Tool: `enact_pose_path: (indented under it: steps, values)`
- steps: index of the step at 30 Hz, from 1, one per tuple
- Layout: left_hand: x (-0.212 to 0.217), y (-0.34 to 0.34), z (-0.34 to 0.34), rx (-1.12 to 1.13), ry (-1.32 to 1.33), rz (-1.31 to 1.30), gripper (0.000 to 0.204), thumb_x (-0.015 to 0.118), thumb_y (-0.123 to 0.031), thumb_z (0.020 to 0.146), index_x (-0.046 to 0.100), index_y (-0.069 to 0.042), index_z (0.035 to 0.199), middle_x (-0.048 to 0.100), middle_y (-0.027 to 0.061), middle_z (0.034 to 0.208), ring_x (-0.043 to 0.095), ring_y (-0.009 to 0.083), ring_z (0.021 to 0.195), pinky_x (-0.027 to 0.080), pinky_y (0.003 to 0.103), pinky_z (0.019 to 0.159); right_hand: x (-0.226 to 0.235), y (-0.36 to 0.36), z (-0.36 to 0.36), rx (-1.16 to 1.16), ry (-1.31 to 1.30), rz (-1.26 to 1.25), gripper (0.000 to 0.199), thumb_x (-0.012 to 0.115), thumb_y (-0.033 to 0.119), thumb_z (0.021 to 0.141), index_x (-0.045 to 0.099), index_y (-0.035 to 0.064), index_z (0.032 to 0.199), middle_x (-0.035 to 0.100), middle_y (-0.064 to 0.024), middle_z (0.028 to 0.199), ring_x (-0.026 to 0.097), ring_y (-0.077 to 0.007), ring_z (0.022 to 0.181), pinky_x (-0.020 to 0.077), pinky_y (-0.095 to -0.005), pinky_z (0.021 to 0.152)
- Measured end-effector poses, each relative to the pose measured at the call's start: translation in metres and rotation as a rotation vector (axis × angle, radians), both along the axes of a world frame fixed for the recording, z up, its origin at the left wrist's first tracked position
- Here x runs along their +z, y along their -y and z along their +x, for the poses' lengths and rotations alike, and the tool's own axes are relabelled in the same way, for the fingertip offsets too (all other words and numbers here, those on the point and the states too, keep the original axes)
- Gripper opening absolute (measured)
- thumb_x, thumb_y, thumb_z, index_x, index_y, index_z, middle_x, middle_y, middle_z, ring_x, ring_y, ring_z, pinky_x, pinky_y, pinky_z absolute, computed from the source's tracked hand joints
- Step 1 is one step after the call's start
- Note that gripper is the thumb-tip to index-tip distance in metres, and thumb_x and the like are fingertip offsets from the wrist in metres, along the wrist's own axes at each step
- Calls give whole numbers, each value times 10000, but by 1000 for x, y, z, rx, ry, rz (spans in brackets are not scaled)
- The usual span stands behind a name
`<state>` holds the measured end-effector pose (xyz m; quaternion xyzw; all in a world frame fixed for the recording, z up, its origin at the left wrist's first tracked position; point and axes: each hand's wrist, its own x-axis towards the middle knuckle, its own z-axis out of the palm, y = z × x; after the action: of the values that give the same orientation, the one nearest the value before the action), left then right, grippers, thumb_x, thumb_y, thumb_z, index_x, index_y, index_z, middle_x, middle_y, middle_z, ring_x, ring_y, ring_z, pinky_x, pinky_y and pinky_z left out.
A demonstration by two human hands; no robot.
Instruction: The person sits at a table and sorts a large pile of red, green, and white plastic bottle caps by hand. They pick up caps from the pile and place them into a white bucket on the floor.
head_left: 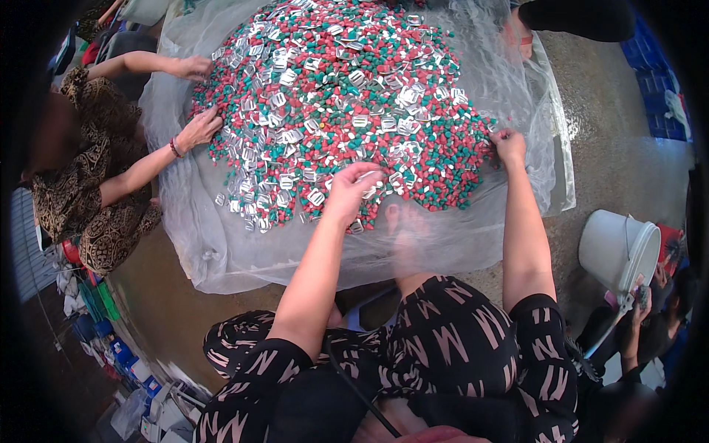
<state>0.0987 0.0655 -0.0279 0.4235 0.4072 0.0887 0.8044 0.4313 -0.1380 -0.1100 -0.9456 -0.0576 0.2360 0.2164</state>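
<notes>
A big heap of small red and green pieces mixed with shiny metal clips (332, 96) lies on a sheer white net sheet (221, 244) spread on the floor. My left hand (353, 190) reaches into the near edge of the heap, fingers curled over a metal clip (373, 181). My right hand (509, 144) is at the heap's right edge, fingertips pinching among the red pieces. What it holds is too small to tell. My bare foot (408, 240) rests under the net between my arms.
A person in a patterned dress at the left has both hands (198, 127) in the heap. Another person's arm (521, 37) is at the top right. A white bucket (619, 249) stands at the right, beside another seated person.
</notes>
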Motion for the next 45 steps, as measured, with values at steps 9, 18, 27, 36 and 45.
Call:
enact_pose_path:
  steps: [9, 18, 27, 36, 45]
  values:
    - [-2, -29, -104, 346, -284, 152, 279, 530, 50, 804, 580, -53, 1058, 610, 100, 887, 599, 182, 656, 479, 304, 554, 8, -3, -18, 164, 456, -6, 281, 666, 287, 788, 666, 135, 1024, 655, -157, 848, 628, -337, 851, 479, -418, 789]
    - [-26, 6, -43, 9, -664, 700, 478, 508, 75, 750, 550, -101, 1193, 618, 154, 1099, 631, 282, 936, 493, 391, 780, 84, -66, -111, -342, -684, 862, 123, 507, -21, 774, 480, 97, 755, 638, -74, 761, 618, -163, 572, 416, -216, 413]
    - [-13, -26, -64, 198, -288, 551, 323, 381, 37, 911, 596, -59, 1133, 622, 65, 912, 591, 81, 628, 464, 204, 514, 55, -93, -147, 424, -129, 286, 283, 704, 216, 759, 611, 35, 956, 640, -113, 763, 617, -232, 706, 469, -358, 674]
    - [-31, -10, -34, 90, -400, 655, 279, 729, -202, 783, 654, -3, 965, 581, -9, 653, 503, 45, 584, 391, 218, 521, 55, -93, -165, 569, -116, 386, 363, 795, 249, 672, 597, 69, 917, 610, -100, 799, 577, -245, 722, 460, -362, 682]
    - [3, -43, -33, 233, 32, 239, 184, 500, 99, 738, 398, -53, 722, 594, 58, 821, 627, 152, 734, 484, 244, 512, 64, -69, -119, 78, -558, 857, 122, 655, 79, 762, 537, 85, 793, 607, -22, 788, 585, -115, 704, 455, -242, 586]
